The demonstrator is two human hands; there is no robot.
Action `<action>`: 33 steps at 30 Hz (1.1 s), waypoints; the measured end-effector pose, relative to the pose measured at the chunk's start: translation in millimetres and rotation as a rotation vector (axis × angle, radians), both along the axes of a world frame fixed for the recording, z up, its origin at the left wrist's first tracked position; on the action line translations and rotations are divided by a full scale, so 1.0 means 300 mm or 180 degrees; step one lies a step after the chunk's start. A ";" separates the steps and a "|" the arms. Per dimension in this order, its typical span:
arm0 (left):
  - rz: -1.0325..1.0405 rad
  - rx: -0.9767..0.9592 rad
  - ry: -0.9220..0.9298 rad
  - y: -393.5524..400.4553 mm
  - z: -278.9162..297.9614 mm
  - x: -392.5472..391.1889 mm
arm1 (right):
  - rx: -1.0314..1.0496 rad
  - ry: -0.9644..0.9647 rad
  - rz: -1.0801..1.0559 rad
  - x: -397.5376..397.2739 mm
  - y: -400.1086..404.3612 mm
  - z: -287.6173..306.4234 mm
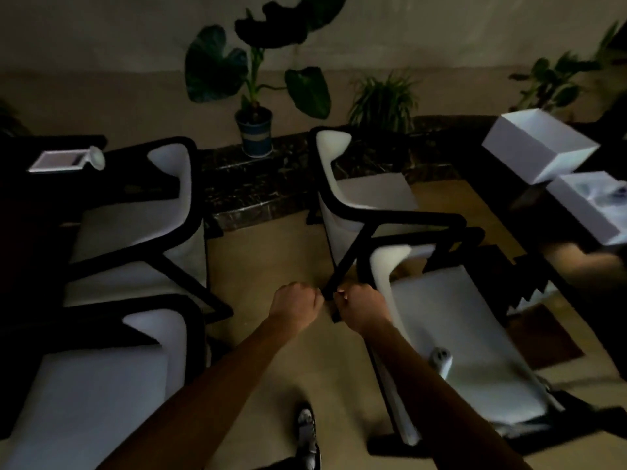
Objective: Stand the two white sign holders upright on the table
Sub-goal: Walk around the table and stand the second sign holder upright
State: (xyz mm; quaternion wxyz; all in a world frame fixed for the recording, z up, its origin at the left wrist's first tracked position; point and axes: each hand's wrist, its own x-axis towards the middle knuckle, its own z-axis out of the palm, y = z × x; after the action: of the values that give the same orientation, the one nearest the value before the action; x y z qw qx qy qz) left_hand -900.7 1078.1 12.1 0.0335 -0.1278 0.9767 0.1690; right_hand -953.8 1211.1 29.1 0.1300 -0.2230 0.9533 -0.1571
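One white sign holder [64, 161] lies flat on the dark table [40, 205] at the far left, its round base toward the chair. I cannot make out a second sign holder for certain. My left hand [297, 307] and my right hand [361, 308] are held out side by side over the floor in the middle of the view. Both are curled into fists with nothing visible in them. They are far from the sign holder on the left table. The room is dim.
Two white chairs with black frames [135, 228] stand on the left and two [369, 198] on the right, with a floor aisle between. A small white object [441, 359] lies on the near right chair. Open white boxes [539, 144] sit on the right table. Potted plants [254, 130] line the wall.
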 end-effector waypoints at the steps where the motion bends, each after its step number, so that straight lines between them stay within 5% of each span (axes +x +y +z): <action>1: 0.0030 -0.0002 -0.0016 -0.042 0.005 -0.072 | 0.0013 0.0009 0.0043 -0.074 -0.046 0.006; 24: 0.1634 -0.0015 -0.0065 -1.006 0.043 -0.982 | 0.0047 -0.0273 0.1919 -1.224 -1.188 -0.045; 33: 0.2307 -0.0003 0.0041 -1.360 0.051 -1.148 | -0.0194 -0.0190 0.2484 -1.430 -1.639 -0.012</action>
State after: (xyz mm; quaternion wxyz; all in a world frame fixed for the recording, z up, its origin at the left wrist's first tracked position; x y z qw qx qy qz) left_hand -1245.1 670.1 27.4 -0.0348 -0.4646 0.8683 0.1703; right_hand -1382.7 719.4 25.3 0.2010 -0.5678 0.7875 -0.1305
